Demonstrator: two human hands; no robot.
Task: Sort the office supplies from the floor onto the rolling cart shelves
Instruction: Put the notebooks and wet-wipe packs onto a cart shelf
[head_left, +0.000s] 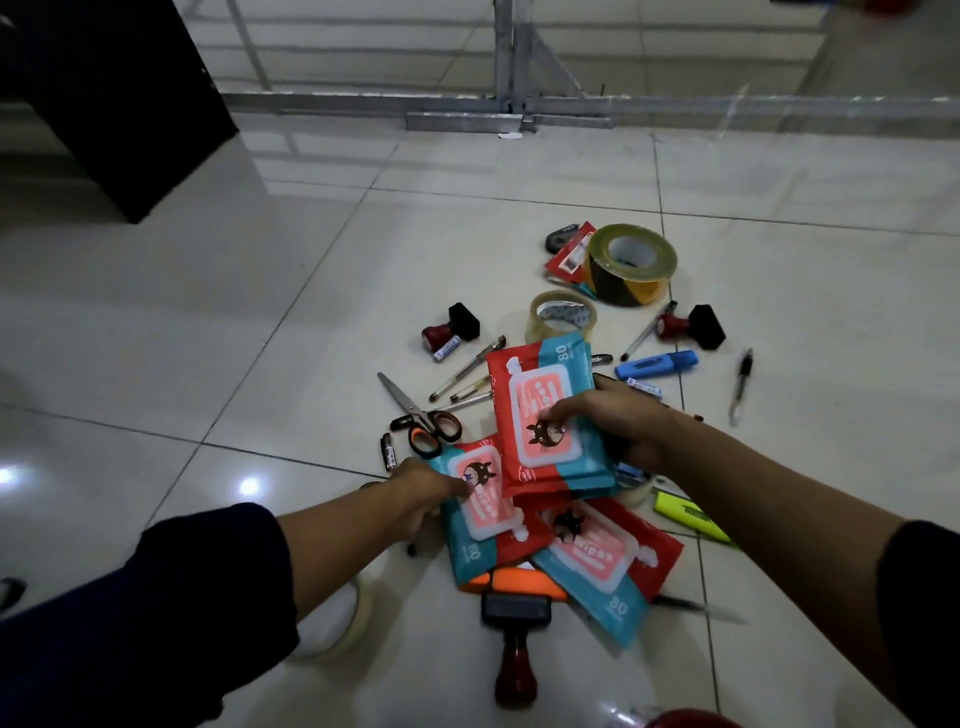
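Observation:
Three red-and-teal wet wipe packs lie in a pile on the tiled floor. My right hand (613, 421) grips the top wipe pack (545, 415), thumb on its pink lid and fingers under its right edge. My left hand (421, 486) holds the left wipe pack (480, 512) at its left edge, thumb on top. A third wipe pack (602, 566) lies flat below them, untouched. Around the pile lie scissors (421, 415), pens (467, 371), a blue highlighter (657, 364) and a yellow highlighter (691, 517).
A yellow-black tape roll (631, 265) and a clear tape roll (563, 317) sit farther back. Rubber stamps lie at left (452, 327), right (691, 327) and near me (517, 644). A dark cabinet (114, 104) stands at the back left; a metal frame (509, 109) runs along the back.

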